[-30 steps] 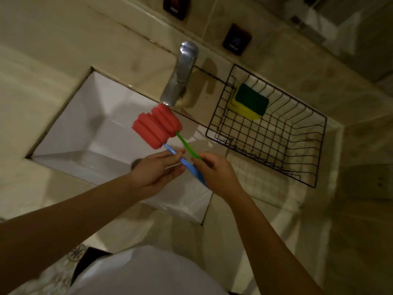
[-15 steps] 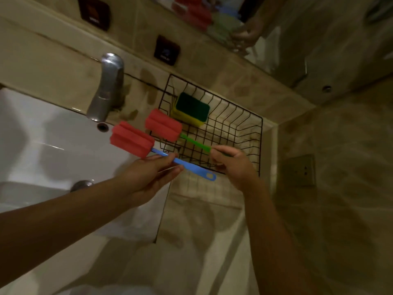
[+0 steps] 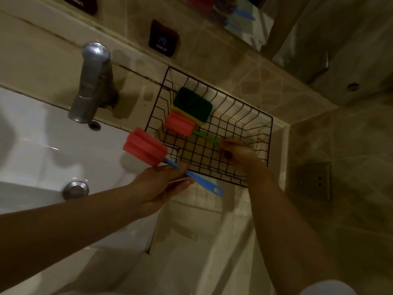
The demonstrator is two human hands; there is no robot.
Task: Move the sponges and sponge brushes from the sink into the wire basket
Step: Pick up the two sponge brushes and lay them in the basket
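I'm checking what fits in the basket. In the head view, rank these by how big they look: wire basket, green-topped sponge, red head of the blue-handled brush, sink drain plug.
1. wire basket
2. green-topped sponge and red head: look alike, and the head may be nearer the camera, so unranked
3. sink drain plug

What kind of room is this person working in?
Probably a bathroom or washroom: a white ceramic sink with a chrome tap, beige marble-look tiled counter, and a mirror above.
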